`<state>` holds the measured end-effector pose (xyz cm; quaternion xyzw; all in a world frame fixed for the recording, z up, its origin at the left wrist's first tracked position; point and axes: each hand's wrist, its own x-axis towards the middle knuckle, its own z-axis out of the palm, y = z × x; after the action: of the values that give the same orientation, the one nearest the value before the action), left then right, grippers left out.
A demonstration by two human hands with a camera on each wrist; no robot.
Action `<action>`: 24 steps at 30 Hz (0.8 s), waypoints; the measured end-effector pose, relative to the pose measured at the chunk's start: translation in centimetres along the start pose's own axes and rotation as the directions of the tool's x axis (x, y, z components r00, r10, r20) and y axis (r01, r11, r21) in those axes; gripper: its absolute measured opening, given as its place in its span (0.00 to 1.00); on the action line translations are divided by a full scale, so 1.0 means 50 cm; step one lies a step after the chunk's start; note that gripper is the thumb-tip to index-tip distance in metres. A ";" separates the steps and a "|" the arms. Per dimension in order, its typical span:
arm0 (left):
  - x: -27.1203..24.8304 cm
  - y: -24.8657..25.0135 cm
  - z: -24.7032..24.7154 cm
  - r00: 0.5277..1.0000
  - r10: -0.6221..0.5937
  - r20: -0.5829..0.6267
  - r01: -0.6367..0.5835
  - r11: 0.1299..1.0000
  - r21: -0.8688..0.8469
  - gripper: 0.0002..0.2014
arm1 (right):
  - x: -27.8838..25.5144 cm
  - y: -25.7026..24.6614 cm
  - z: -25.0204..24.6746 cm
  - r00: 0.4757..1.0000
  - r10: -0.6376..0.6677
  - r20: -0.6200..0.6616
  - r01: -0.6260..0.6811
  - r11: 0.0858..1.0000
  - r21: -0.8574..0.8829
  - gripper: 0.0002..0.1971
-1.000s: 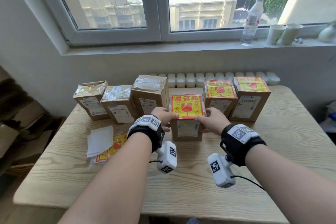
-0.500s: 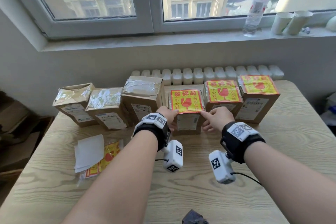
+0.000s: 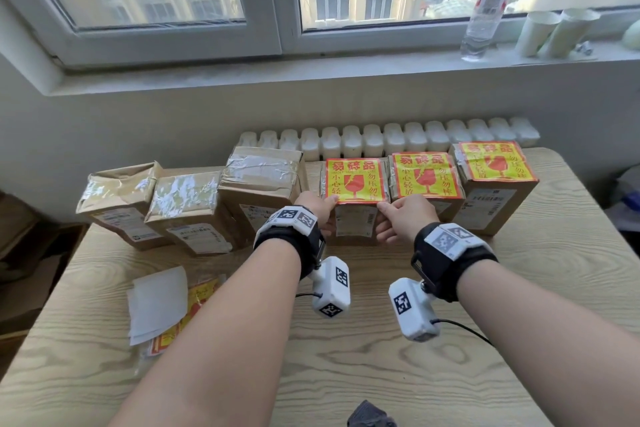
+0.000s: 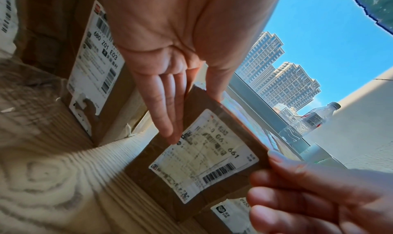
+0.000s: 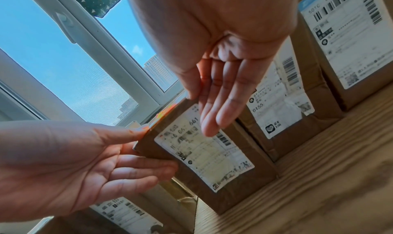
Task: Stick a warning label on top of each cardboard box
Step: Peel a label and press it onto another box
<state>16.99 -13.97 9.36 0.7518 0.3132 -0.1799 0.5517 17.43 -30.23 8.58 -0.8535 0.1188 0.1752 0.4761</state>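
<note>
Left hand (image 3: 320, 210) and right hand (image 3: 398, 217) each press a thumb on a front corner of the warning label (image 3: 355, 180) atop the fourth box (image 3: 353, 222), fingers straight down its front, seemingly to seat the edge; three boxes to the left are unlabelled.

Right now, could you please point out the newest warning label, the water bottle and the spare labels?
newest warning label (image 3: 355, 178): head view, its red glass symbol.
water bottle (image 3: 483, 15): head view, its clear body.
spare labels (image 3: 199, 295): head view, the top yellow sheet.
</note>
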 end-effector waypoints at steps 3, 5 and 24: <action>0.003 0.000 0.001 1.000 0.000 -0.002 0.000 1.000 0.005 0.24 | 0.001 -0.003 -0.001 1.000 0.002 0.002 -0.002 1.000 0.005 0.17; 0.006 0.000 0.000 1.000 0.006 0.003 -0.006 1.000 0.007 0.24 | 0.000 -0.004 -0.002 1.000 0.011 0.005 -0.011 1.000 0.016 0.16; -0.113 -0.073 -0.131 0.953 0.171 -0.250 -0.182 0.983 -0.019 0.17 | -0.104 -0.058 0.055 0.984 -0.103 0.142 0.107 0.994 -0.022 0.08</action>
<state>9.88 -8.61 12.38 0.7817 0.3148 -0.0282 0.5376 13.24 -26.18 11.61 -0.8511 0.0370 0.2114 0.4791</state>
